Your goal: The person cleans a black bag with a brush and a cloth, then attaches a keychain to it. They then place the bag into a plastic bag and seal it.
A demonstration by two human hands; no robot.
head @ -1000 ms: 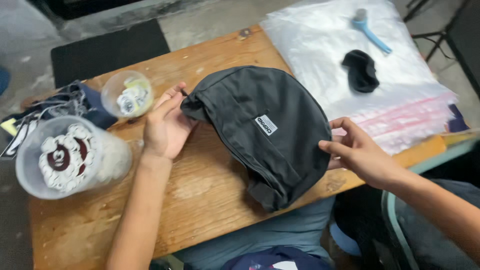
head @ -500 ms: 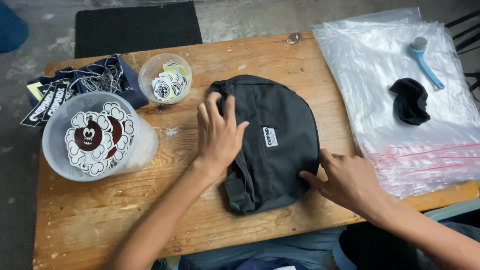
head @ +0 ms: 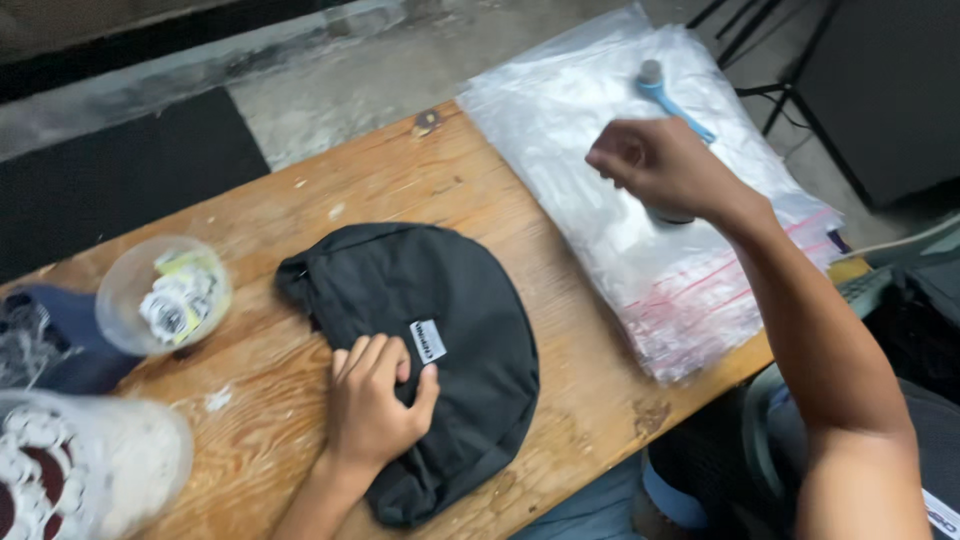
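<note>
Our right hand has left the edge of the black fabric bag and now hovers loosely curled over the stack of clear plastic bags, pinching nothing we can see. The bag lies flat mid-worktop, our left hand pressing on it, fingers bent. A blue brush lies just beyond.

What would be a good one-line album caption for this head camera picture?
Left hand presses a folded black cap on a wooden table while the right hand reaches over clear plastic bags.
</note>
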